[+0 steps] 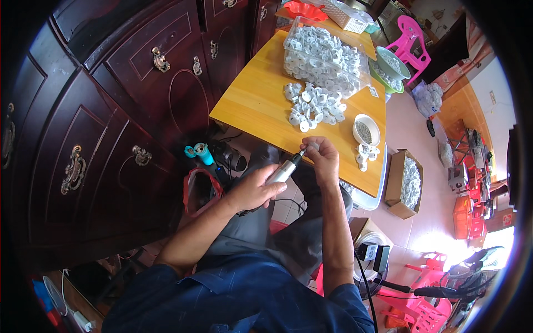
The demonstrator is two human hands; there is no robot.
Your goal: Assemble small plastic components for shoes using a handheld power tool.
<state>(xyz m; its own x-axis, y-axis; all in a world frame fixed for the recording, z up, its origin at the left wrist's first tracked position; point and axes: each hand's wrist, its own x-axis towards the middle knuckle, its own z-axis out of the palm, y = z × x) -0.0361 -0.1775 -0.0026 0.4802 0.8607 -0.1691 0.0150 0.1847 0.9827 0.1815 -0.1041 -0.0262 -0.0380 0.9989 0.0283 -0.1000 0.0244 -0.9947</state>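
My left hand (254, 190) is wrapped round a silver electric screwdriver (282, 172) with a dark tip, which points up and to the right. Its tip meets a small white plastic part (312, 147) pinched between the fingers of my right hand (324, 158). Both hands are over the near edge of the wooden table (250, 83). Just beyond them lies a loose pile of similar white parts (313, 105). To the right of the pile stands a white bowl (358, 120) of small greyish pieces, with a few white parts (365, 155) beside it.
A clear bin (327, 53) heaped with white parts fills the table's far side. Right of the table, a cardboard box (395, 186) of white parts sits on the floor. Dark wooden cabinets (127, 111) line the left. Pink plastic chairs (411, 41) stand farther off.
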